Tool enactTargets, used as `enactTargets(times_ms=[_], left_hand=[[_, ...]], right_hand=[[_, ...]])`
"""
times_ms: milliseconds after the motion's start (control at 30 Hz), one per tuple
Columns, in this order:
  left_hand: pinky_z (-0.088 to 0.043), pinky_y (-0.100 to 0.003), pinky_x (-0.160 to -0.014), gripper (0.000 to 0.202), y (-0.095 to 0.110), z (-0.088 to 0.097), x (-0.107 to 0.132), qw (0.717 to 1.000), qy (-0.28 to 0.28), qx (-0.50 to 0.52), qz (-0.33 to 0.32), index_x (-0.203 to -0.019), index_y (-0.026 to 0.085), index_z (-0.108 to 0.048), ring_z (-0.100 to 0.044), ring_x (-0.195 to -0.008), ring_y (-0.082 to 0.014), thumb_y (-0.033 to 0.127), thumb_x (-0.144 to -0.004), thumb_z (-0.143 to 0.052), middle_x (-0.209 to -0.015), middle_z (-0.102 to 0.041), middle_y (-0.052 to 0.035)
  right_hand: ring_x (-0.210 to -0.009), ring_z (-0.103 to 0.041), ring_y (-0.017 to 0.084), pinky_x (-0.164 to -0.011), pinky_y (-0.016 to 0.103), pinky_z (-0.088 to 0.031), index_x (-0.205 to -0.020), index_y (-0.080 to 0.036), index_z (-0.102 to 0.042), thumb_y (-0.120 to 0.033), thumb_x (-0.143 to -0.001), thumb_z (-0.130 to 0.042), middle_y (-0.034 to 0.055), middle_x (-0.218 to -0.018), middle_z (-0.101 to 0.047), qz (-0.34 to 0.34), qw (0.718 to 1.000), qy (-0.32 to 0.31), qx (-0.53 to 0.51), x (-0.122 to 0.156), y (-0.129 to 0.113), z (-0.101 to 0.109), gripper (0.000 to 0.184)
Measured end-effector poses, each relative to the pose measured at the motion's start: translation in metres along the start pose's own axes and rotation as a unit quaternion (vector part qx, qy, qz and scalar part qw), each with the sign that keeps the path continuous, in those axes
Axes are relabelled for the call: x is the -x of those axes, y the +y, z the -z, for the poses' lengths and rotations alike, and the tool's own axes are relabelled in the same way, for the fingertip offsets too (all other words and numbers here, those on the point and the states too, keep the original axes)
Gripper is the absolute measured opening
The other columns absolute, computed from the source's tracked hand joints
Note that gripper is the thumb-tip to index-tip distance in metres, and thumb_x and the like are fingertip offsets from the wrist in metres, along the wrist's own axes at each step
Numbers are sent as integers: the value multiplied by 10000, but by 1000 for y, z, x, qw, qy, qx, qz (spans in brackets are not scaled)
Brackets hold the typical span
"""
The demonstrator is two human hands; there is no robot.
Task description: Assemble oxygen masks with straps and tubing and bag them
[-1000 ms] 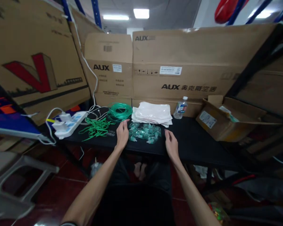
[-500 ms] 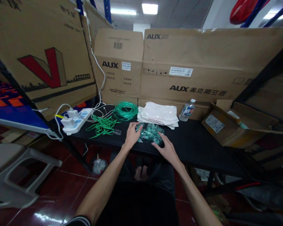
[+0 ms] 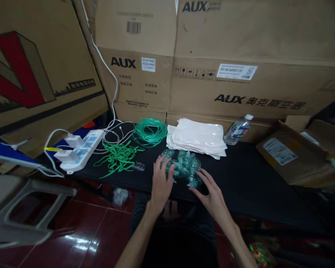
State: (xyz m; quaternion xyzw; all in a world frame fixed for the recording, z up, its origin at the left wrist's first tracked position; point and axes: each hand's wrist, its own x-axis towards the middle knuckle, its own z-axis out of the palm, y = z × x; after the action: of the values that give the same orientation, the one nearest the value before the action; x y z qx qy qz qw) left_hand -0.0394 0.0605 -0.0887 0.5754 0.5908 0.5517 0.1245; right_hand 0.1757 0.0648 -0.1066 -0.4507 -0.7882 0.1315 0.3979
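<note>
Cardboard panels (image 3: 240, 48) printed AUX along the back, creased and dull, with the black surface (image 3: 251, 186) stretching out below. Far left: white power strip (image 3: 86, 149), hard plastic, two blocky plugs (image 3: 66, 155) seated in it. Next along, a loose tangle of thin green strips (image 3: 118, 158), curly and limp, just beside a small clear coil (image 3: 139, 166); behind, neat loops of shiny green tubing (image 3: 153, 140), apart from both hands. Left hand (image 3: 161, 182) now, curved loosely over the near-left side of the teal clump (image 3: 184, 163), thumb parted from fingers. Dead centre, that clump: translucent, lumpy, glossy, down on the surface, in front of flat white packets (image 3: 199, 134) with a slick sheen. Right hand (image 3: 213, 191) at its right edge, thumb and fingertips wide apart. Early going, by the look of it: clump gathered between the hands, not yet lifted or parted. Further right, clear bottle (image 3: 238, 130), upright, then open cardboard box (image 3: 279, 160).
</note>
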Motion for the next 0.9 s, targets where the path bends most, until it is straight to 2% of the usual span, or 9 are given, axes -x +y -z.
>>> enactTargets(times_ms=[100,233,333,400,467,567,733,833,900], left_hand=[[-306,-614,-1244,307,4,2,5,1000,-11,3,0,-1353,251,-617,-393,-1526,-305,282,-1060,-526,-1516,-569,-115],[-430,-496,-1181,254,11,24,11,999,-12,29,-23,-1260,248,-680,-579,-1361,-254,235,-1050,-538,-1346,-681,-100],[-590,-310,-877,199,20,47,17,997,-35,58,-21,-1062,227,-743,-733,-948,-179,203,-1041,-546,-984,-768,-47],[-583,-260,-729,267,28,56,20,994,-67,86,6,-966,218,-753,-728,-791,-159,199,-1059,-504,-840,-759,-28],[-577,-271,-722,282,36,58,21,983,-113,135,55,-968,223,-768,-730,-787,-175,234,-1064,-503,-839,-763,-40],[-579,-298,-781,132,43,49,21,953,-150,219,147,-1058,261,-761,-727,-846,-201,294,-996,-649,-929,-764,-50],[-588,-293,-845,487,40,41,14,910,-148,283,265,-1304,332,-660,-701,-1019,-216,296,-850,-832,-1233,-711,-60],[-570,-302,-895,371,37,43,6,878,-182,328,298,-1200,272,-718,-696,-1057,-229,317,-849,-829,-1215,-723,-72],[-557,-316,-919,283,37,45,2,858,-169,362,322,-1068,230,-735,-707,-1024,-231,333,-827,-843,-1118,-752,-67]], right_hand=[[-1440,-517,352,-1173,558,-455,-1394,-273,-630,-363,-945,-728,142,-1588,-490,-22,1000,19,-5,3,-8,5,469],[-1241,-657,346,-1112,552,-494,-1339,-253,-663,-360,-888,-792,127,-1348,-662,-75,992,102,-13,16,-22,18,481],[-1142,-716,331,-1004,473,-579,-1346,-235,-658,-426,-940,-709,119,-1280,-718,-184,973,128,-59,24,-36,23,452],[-1075,-757,316,-921,428,-623,-1345,-241,-665,-457,-999,-601,105,-1225,-767,-192,975,80,-72,23,-47,20,413],[-1031,-774,311,-869,419,-648,-1361,-279,-660,-457,-1008,-580,88,-1181,-789,-150,985,24,-76,13,-60,13,404],[-1043,-758,323,-866,460,-659,-1446,-347,-588,-418,-963,-667,97,-1224,-750,-100,992,11,-77,-8,-74,2,495],[-1085,-732,313,-908,478,-652,-1497,-390,-541,-389,-958,-700,99,-1235,-696,-83,993,-19,-84,-32,-82,-3,562],[-1111,-732,288,-921,434,-652,-1513,-394,-524,-371,-980,-681,85,-1251,-690,-75,991,-43,-102,-41,-82,-4,556],[-1140,-725,291,-928,432,-650,-1533,-402,-497,-411,-971,-696,80,-1281,-690,-72,989,-64,-110,-46,-82,-2,596]])
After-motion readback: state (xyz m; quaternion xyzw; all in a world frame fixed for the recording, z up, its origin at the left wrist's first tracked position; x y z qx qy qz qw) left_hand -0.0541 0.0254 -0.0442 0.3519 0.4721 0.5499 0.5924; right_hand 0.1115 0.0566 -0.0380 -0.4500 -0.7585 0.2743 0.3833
